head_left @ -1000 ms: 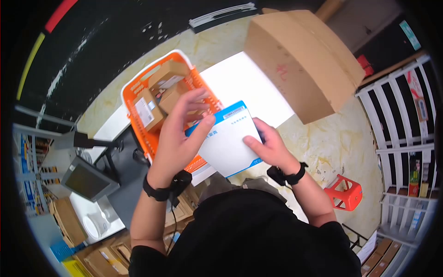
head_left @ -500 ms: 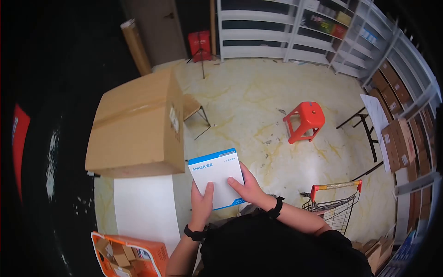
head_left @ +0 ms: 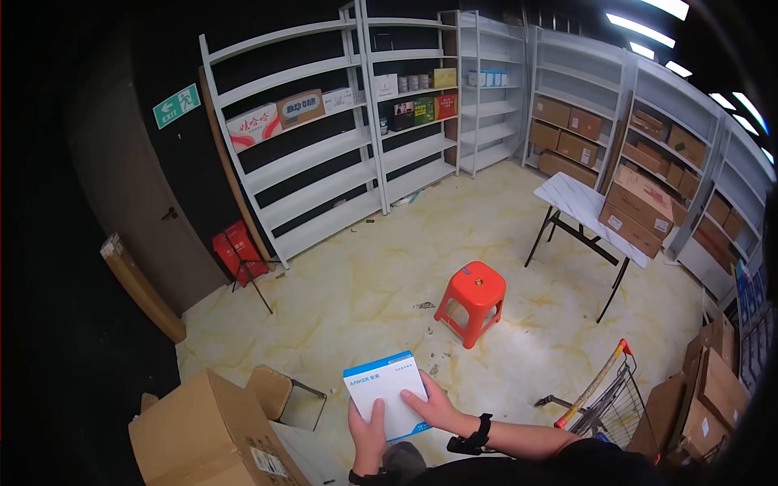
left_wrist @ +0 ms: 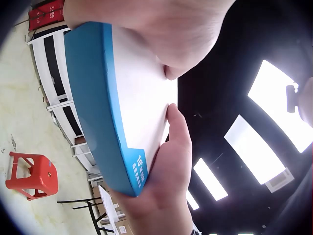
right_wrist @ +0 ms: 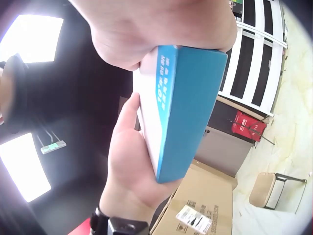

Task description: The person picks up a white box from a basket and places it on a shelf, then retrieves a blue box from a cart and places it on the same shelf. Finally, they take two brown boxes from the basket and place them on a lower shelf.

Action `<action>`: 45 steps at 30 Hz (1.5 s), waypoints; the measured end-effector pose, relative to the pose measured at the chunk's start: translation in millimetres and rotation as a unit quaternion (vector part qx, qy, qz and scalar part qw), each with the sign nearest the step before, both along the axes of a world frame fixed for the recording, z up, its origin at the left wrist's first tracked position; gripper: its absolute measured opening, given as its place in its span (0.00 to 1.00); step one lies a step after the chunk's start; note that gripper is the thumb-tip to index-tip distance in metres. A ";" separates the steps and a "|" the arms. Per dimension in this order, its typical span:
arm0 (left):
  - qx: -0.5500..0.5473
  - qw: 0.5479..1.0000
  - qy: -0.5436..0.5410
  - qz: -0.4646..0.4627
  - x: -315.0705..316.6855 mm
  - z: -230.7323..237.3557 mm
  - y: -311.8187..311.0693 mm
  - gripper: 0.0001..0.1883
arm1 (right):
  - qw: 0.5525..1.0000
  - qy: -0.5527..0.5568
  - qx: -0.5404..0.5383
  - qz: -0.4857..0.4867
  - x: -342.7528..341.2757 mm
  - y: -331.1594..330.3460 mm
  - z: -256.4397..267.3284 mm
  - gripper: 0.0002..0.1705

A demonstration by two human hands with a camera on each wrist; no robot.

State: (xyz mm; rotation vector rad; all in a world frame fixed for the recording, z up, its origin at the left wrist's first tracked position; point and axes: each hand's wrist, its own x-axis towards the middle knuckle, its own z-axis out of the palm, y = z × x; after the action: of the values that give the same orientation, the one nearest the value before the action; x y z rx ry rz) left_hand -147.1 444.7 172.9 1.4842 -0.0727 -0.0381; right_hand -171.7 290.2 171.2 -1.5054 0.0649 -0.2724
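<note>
Left hand (head_left: 368,431) and right hand (head_left: 440,407) both clamped on box (head_left: 387,384), thumbs on its white face. Red stool (head_left: 478,285) stands beyond.

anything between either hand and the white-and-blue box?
Nothing visible. The left hand and right hand both hold the white-and-blue box directly by its sides, thumbs on the white face. The red stool stands on the floor beyond the box, not in between.

White ANKER carton (head_left: 392,387) with blue edges, looking closed, slim, logo end pointing away, held up between left hand (head_left: 368,434) and right hand (head_left: 442,407), thumbs across its white face
</note>
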 end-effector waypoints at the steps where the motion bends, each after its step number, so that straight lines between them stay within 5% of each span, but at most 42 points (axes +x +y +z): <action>1: -0.012 1.000 -0.001 0.007 26.5 6.4 2.1 0.20 | 1.000 -0.004 0.008 0.005 23.4 4.4 4.7 0.25; 6: -0.061 0.996 -0.001 -0.067 149.4 27.9 0.9 0.20 | 1.000 -0.004 0.011 -0.011 126.0 1.0 43.0 0.26; 14: -0.037 0.986 -0.010 -0.162 285.0 10.9 -63.3 0.19 | 0.991 0.049 0.014 -0.122 233.4 -53.1 6.1 0.29; 22: -0.005 0.971 -0.035 -0.237 457.2 7.8 -176.9 0.19 | 0.975 -0.007 0.029 -0.222 387.4 -148.1 4.6 0.26; 34: -0.034 0.973 -0.025 -0.225 678.6 27.4 -313.2 0.20 | 0.989 -0.030 0.038 -0.137 619.6 -302.4 22.7 0.24; 45: -0.046 0.951 -0.065 -0.299 886.8 10.4 -485.4 0.22 | 0.966 -0.028 0.038 -0.256 806.1 -447.8 14.4 0.24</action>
State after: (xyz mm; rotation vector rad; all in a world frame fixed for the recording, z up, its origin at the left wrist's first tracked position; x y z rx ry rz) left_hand 739.7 -40.8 183.3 1.3242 -0.6216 -0.4216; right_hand 634.4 -157.7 185.6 -1.3853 0.4187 -0.7179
